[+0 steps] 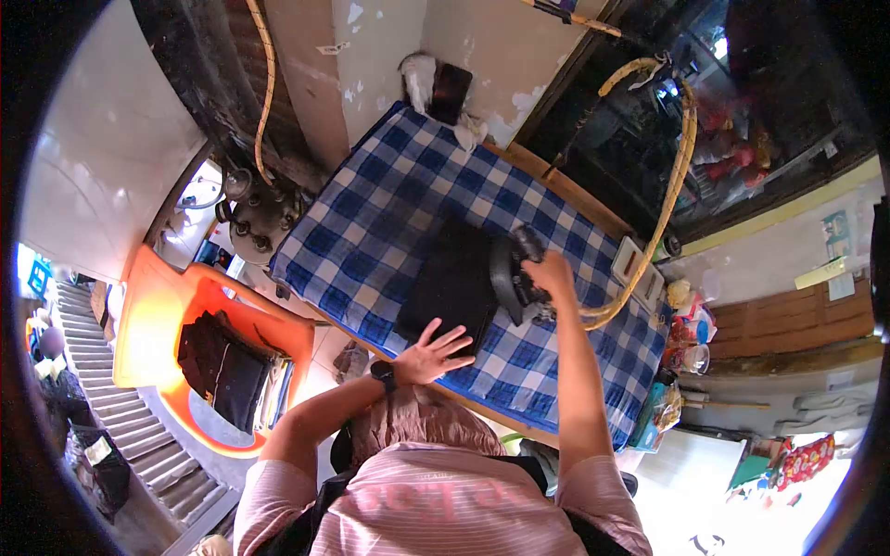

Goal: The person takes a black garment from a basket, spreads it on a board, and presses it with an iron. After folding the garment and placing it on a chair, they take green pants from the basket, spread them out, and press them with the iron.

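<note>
A folded black garment (445, 278) lies flat on a blue-and-white checked cloth (366, 218) that covers the table. My right hand (553, 276) is wrapped round the handle of a dark iron (506, 278), which rests at the garment's right edge. From the iron a yellowish wrapped hose (684, 176) curves up to the right. With fingers spread, my left hand (434, 358) lies on the garment's near end and the checked cloth beside it. The underside of the iron is hidden.
An orange plastic chair (148, 306) holding folded dark clothes (227, 371) stands left of the table. Behind it is a metal tank (264, 222) with fittings. A dark phone-like slab (451, 93) leans at the far corner. Bags and containers (691, 334) crowd the right end.
</note>
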Tool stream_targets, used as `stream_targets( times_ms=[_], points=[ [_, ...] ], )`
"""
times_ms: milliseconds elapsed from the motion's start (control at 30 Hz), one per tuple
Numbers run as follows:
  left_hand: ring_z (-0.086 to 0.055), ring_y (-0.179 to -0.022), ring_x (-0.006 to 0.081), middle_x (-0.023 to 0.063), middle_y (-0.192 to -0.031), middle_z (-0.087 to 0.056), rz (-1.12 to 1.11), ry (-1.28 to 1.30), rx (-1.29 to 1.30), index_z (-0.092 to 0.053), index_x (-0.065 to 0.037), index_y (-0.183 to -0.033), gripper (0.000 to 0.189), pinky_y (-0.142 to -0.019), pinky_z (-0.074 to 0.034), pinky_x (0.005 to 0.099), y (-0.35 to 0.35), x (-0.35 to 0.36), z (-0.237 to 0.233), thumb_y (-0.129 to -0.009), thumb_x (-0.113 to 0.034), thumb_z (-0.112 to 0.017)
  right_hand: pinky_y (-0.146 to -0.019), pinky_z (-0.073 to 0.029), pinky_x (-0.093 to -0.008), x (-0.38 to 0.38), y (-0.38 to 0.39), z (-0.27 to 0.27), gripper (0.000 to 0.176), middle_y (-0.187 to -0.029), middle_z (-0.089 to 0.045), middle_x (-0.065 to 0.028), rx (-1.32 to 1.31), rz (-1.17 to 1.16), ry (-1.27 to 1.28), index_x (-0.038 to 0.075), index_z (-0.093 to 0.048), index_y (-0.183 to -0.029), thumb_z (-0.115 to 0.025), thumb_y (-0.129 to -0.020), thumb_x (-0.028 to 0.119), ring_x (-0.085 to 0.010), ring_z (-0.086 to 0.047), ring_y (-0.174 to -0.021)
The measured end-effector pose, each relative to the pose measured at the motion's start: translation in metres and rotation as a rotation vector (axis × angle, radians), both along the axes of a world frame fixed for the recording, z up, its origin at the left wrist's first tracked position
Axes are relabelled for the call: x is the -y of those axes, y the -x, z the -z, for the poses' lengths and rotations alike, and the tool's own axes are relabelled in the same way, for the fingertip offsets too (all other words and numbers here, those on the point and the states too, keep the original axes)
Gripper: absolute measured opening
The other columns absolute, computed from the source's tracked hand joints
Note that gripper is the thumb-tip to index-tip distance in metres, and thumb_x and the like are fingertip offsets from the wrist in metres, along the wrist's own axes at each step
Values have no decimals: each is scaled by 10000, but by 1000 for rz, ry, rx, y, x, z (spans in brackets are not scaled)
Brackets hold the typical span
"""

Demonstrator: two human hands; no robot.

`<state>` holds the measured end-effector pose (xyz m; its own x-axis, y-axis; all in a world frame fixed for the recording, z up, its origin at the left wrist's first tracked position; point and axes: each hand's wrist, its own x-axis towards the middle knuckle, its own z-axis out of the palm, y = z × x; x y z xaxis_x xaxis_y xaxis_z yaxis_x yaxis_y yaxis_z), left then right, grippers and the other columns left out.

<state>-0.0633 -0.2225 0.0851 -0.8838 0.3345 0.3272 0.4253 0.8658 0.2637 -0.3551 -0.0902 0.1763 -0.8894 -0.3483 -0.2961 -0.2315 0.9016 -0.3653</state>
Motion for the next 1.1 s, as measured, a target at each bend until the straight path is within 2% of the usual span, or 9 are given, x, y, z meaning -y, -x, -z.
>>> stream_targets(
  times_ms=[67, 133, 233, 267, 400, 500, 733, 900, 1100],
  points=[
    [-231, -1397, 249, 84, -1455, -349, 66, 63, 15, -529, -208, -1274, 458, -1107, -90, 616, 11, -13, 0, -821, -240, -590, -696, -519, -390, -27, 4, -4, 366, -776, -666, -208, 65, 66, -22, 2, -657, -779, -668, -717, 361, -277, -675, -787],
    [-240, -1393, 240, 76, -1453, -354, 17, 84, 36, -522, -214, -1276, 469, -1106, -100, 620, 19, -21, 3, -815, -258, -598, -713, -497, -378, -42, -9, 0, 375, -784, -648, -205, -779, 138, -182, 9, -646, -823, -637, -799, 384, -273, -655, -830],
    [-331, -1350, 237, 65, -1428, -396, 14, 92, 19, -524, -178, -1264, 413, -1126, -204, 525, 26, -21, 7, -858, -242, -569, -881, -465, -427, -12, -55, -45, 496, -1077, -594, -194, -394, -564, -223, 41, -429, -1313, -531, -828, 51, -369, -556, -1047],
    [-377, -1319, 256, 72, -1400, -431, 77, -156, 91, -524, -155, -1260, 385, -1116, -251, 466, 27, -20, 2, -883, -227, -548, -943, -415, -454, -22, -66, -1, 510, -1173, -544, -198, -794, -814, -58, 130, -443, -1326, -531, -831, 48, -374, -504, -1122],
    [-471, -1242, 250, 109, -1305, -527, 50, -932, 280, -529, -42, -1208, 294, -1065, -352, 341, 4, 3, -102, -979, -204, -440, -1016, -336, -519, -21, -75, -4, 369, -1130, -578, -134, -665, -924, 202, 145, -610, -1117, -645, -759, 57, -335, -511, -1112],
    [-480, -1218, 213, 139, -1290, -527, -146, -1593, 229, -524, 1, -1178, 318, -1048, -364, 353, -18, 29, -152, -1009, -227, -381, -875, -436, -321, -25, -58, -46, 272, -888, -633, -56, 277, -758, 423, 61, -620, -955, -703, -698, 92, -157, -597, -863],
    [-522, -1169, 236, 152, -1309, -506, -262, -2315, 169, -483, 23, -1212, 434, -1009, -402, 353, -5, 43, -134, -1003, -344, -381, -796, -462, -296, -44, -57, -96, 295, -922, -630, -55, 229, -659, 516, 40, -612, -1028, -712, -810, 211, -151, -587, -875],
    [-569, -948, 197, 121, -1081, -582, -971, -1053, 17, -523, 31, -1093, 429, -813, -454, 333, -32, 78, 22, -945, -372, -523, -755, -483, -377, -101, -16, -71, 564, -883, -607, -111, -969, -644, 78, 59, -622, -1060, -788, -664, 425, -317, -588, -799],
    [-504, -584, 153, 64, -638, -505, -948, -1078, 204, -533, 6, -928, 425, -570, -429, 311, -75, 16, 26, -843, -384, -681, -551, -475, -360, -137, 37, -29, 449, -612, -565, -75, -158, -571, 87, 6, -566, -993, -747, -737, 327, -247, -577, -548]
  ],
)
